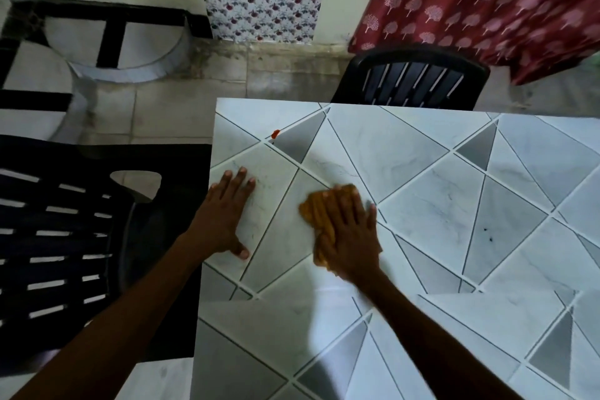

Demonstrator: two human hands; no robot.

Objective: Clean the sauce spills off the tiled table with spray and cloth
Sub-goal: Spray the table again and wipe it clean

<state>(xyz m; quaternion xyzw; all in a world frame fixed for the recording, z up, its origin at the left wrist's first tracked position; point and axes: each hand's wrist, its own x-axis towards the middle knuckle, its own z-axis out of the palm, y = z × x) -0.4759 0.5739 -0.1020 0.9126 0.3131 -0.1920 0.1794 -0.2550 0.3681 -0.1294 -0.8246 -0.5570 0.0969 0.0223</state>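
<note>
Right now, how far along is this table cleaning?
Partly done, it seems. The pale tiles near the flat left hand look free of sauce. In hand: the right hand presses a crumpled orange cloth on the grey-and-white tiled table. Left: a small red sauce spot near the far left corner, and perhaps tiny dark specks to the right. No spray bottle shows.
</note>
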